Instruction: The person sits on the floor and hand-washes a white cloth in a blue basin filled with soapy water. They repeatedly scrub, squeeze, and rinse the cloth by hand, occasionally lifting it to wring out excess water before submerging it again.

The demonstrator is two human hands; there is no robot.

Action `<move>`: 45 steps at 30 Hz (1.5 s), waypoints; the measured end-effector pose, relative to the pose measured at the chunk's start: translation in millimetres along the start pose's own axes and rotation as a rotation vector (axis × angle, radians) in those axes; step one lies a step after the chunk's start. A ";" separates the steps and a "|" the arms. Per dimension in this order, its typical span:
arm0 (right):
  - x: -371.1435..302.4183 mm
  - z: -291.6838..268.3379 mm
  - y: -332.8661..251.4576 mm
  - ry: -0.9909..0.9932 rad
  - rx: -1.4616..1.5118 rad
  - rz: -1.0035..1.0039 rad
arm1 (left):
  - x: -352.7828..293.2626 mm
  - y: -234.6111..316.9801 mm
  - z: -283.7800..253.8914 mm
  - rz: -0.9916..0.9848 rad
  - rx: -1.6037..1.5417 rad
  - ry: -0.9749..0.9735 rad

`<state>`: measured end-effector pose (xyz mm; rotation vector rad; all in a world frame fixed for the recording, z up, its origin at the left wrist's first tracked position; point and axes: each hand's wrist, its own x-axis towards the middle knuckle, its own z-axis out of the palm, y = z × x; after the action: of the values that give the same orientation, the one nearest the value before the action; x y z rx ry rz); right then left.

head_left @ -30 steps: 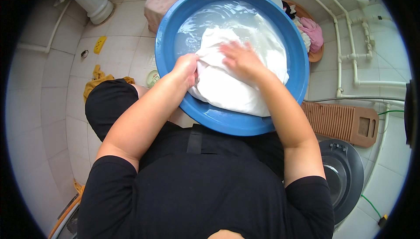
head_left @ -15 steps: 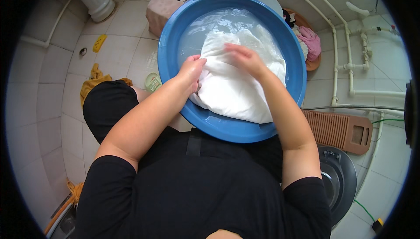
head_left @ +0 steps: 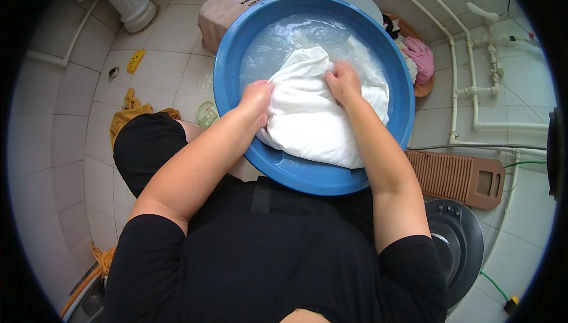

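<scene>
A large blue basin [head_left: 307, 182] holds cloudy water [head_left: 272, 36] and a wet white cloth [head_left: 310, 128], whose exact kind I cannot make out. My left hand [head_left: 257, 101] grips the cloth at its left edge, fingers closed. On the other side of a raised fold, my right hand [head_left: 343, 80] is closed on the cloth, its fingers slightly blurred. Between both hands the fabric is drawn up in creases. The cloth's far right part lies in the water along the basin wall.
Right of the basin lies a brown washboard [head_left: 452, 175], with a dark round basin [head_left: 455, 246] nearer me. Laundry fills an orange tub [head_left: 423, 89] behind. A beige covered object [head_left: 222, 18] stands at the far side. Left are a mustard cloth [head_left: 129, 112] and yellow piece [head_left: 135, 61].
My right hand has moved slightly right and closed on the cloth. The cloth's far edge has bunched up and come nearer me, showing more water. My left hand keeps its hold.
</scene>
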<state>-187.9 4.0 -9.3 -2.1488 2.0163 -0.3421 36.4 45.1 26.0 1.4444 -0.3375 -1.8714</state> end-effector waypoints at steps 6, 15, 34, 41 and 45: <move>-29.2 -15.2 -73.9 -0.102 1.017 -0.114 | 2.2 1.4 -2.5 0.011 -0.197 -0.128; 5.7 -2.9 -44.8 0.026 0.290 0.400 | 0.0 3.4 -2.2 -0.069 -0.247 -0.176; -3.8 -24.1 5.8 -0.426 0.274 0.393 | 10.0 -3.2 -2.2 0.149 0.061 0.039; -1.7 1.5 -29.6 0.117 0.345 -0.241 | 23.7 -11.0 -4.5 0.026 0.039 -0.019; 6.2 -9.9 -65.7 -0.294 -0.038 -0.392 | 41.3 -19.8 -13.1 -0.026 -0.045 -0.018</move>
<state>-127.5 2.6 19.0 -2.4443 1.4566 -0.0306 36.7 33.5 -20.1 1.4090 -0.2846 -1.9018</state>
